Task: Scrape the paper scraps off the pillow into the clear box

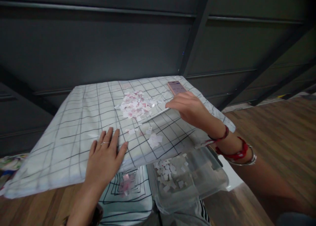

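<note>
My left hand (105,153) lies flat on the checked cloth (76,120) near its front edge, a ring on one finger. In my right hand (189,109) is a thin, straight pale stick (156,114), its far end low over the cloth. Whether that stick is a ruler or another tool I cannot tell. Left of its tip lies a heap of small white and pink paper pieces (135,104). A smaller cluster of white paper pieces (155,139) sits between my hands, with a few loose bits beside it.
Below the front edge, a clear plastic box (204,180) holds several white paper pieces (168,173). Left of it is a pale, black-lined surface (133,203) with pink pieces on it. A phone (176,87) lies near the back right. A dark panelled wall (111,48) stands behind.
</note>
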`<action>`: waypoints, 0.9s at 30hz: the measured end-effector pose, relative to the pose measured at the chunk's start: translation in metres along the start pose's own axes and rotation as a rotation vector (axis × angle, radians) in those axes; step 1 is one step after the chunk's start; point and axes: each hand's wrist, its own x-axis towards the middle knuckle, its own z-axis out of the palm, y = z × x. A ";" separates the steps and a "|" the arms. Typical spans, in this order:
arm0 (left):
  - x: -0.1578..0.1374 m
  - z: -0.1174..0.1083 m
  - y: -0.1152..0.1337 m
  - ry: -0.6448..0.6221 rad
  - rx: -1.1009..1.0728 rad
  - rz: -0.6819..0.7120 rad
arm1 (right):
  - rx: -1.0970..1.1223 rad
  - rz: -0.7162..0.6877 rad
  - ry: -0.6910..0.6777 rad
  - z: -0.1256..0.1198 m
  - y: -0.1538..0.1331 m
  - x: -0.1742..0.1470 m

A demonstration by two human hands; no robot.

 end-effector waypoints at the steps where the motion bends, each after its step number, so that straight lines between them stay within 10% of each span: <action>1: 0.000 0.000 0.000 -0.002 0.002 -0.004 | 0.015 0.003 0.006 -0.004 0.002 -0.004; 27: 0.005 -0.008 0.005 -0.109 -0.025 -0.090 | 0.093 0.063 0.013 -0.011 -0.001 -0.019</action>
